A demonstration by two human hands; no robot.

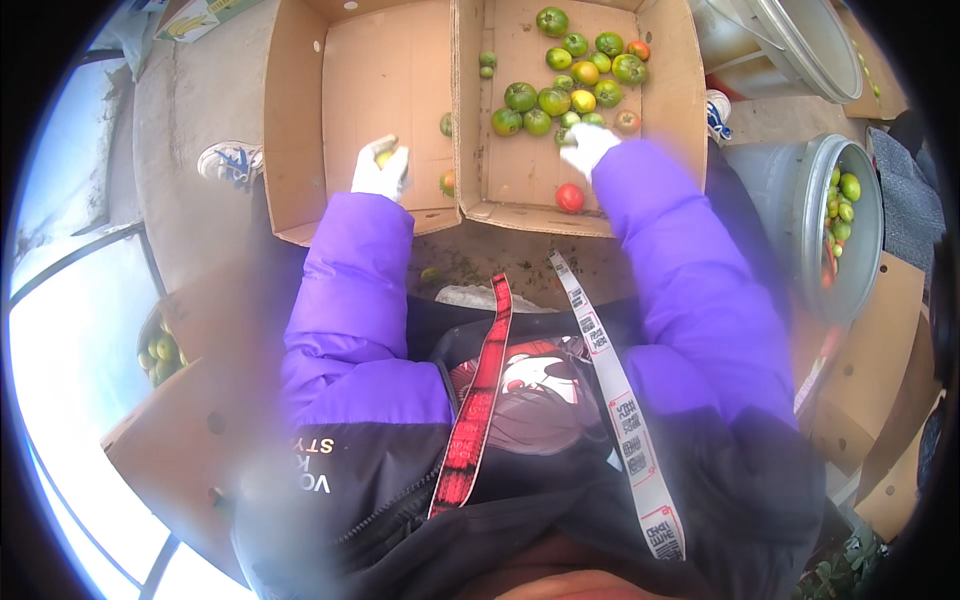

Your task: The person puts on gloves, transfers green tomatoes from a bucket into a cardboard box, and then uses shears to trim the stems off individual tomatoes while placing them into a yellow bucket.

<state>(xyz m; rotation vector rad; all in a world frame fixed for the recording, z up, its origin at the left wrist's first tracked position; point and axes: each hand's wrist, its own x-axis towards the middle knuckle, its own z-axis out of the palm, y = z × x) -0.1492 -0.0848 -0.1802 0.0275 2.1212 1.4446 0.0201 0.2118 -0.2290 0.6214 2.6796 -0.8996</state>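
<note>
My left hand (379, 171), in a white glove, is over the left cardboard box (386, 67) and curls around a small yellowish tomato (384, 157) that the fingers partly hide. Over the right cardboard box (517, 176), my white-gloved right hand (589, 150) has its fingertips at a small green tomato (562, 137); whether it grips the fruit cannot be made out. Several green and yellowish tomatoes (554, 101) lie in that box beyond the hand. A red tomato (570, 198) rests near its front wall. In the left box, an orange-green tomato (448, 182) sits against the divider.
On the right, a grey bucket (772, 202) lies tipped with tomatoes (844, 214) inside; another bucket (780, 52) is behind it. More cardboard (870, 367) stands at lower right. At left, green tomatoes (161, 352) show beside a cardboard box (180, 450). Two straps (480, 382) hang before me.
</note>
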